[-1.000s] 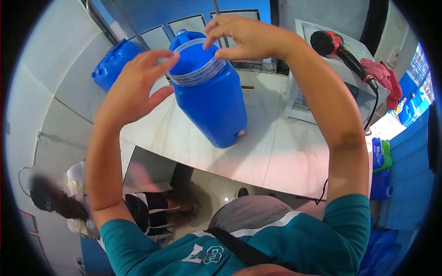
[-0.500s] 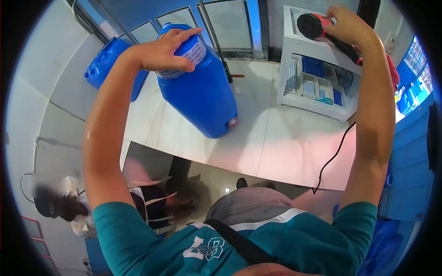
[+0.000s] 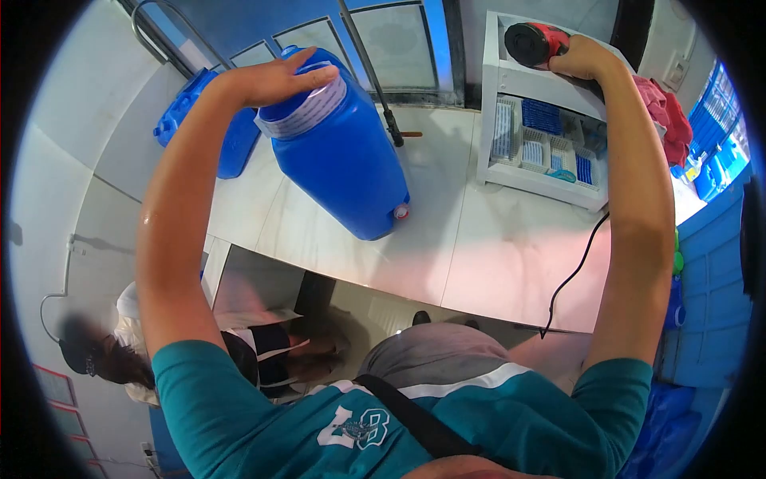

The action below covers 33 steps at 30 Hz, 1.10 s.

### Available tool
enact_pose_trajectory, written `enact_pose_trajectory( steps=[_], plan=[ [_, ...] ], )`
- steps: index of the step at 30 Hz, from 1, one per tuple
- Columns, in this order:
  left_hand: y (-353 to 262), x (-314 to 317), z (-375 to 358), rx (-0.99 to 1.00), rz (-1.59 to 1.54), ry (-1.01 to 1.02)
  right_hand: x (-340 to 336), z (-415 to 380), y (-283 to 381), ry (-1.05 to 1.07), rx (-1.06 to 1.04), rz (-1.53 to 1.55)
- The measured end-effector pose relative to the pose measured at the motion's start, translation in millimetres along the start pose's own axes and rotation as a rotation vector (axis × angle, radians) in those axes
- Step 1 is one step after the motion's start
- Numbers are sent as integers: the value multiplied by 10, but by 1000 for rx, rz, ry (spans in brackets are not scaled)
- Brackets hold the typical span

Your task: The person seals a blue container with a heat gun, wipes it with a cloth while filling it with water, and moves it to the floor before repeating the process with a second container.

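Observation:
A tall blue jug (image 3: 343,164) stands on the white tiled counter, with a red-and-white spout low on its side. Around its upper part runs a white printed band (image 3: 307,114). My left hand (image 3: 275,82) rests on top of the jug with its fingers apart, touching it. At the upper right, my right hand (image 3: 578,57) is wrapped round a red tool with a round black end (image 3: 531,44), over the top of the white shelf unit (image 3: 492,96). Part of the tool is hidden behind that hand.
Another blue jug (image 3: 239,144) stands behind my left forearm. A black cord (image 3: 576,275) crosses the counter's right side. White baskets (image 3: 536,149) fill the shelf unit. A person (image 3: 120,351) is at the lower left. Red cloth (image 3: 677,128) lies beyond my right arm.
My right hand and the red tool have moved slightly left and down, onto the shelf unit's top. My left hand has shifted left on the jug, uncovering more of the printed band.

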<state>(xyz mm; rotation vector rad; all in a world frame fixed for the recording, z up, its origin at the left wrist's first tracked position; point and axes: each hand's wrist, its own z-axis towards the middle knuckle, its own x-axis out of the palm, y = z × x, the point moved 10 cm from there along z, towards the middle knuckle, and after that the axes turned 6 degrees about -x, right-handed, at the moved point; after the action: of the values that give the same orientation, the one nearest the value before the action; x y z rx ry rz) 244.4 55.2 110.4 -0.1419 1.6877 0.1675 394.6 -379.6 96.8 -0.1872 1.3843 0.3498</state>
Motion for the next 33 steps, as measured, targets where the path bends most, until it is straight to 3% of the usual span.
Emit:
enact_pose_trajectory(
  steps=[3,5,7,8,9,10,15,19,21,24,29,33],
  plan=[
    [198,-77,-194,-104,-126,88,33,37,-136,-61,-25,59],
    [338,-107,-149,-50,-140,52,-12,10,-219,-101,-35,83],
    [305,-159,-184,1,-158,18,-101,-142,-313,-181,26,506],
    [140,-205,-209,169,-201,-15,-96,-195,-279,-181,22,507],
    [-63,-261,-281,338,-242,-47,-164,-292,-251,-308,-16,857],
    [-128,-267,-276,336,-244,-48,-225,-415,-233,-435,-54,1207],
    [-387,-65,-154,315,-27,159,-165,-1064,193,-366,-102,1371],
    [-418,-21,-143,256,1,192,-95,-1692,645,-453,-233,1454],
    [-360,-44,-127,229,-41,182,-71,-1938,779,-444,-338,1350],
    [-309,-100,-109,253,16,92,94,-2197,888,-410,-326,1354],
    [-240,-113,-104,244,-83,121,483,-2429,996,-311,-386,1247],
    [-330,-75,-199,269,-115,191,631,-2538,984,-362,-357,1482]
  ],
)
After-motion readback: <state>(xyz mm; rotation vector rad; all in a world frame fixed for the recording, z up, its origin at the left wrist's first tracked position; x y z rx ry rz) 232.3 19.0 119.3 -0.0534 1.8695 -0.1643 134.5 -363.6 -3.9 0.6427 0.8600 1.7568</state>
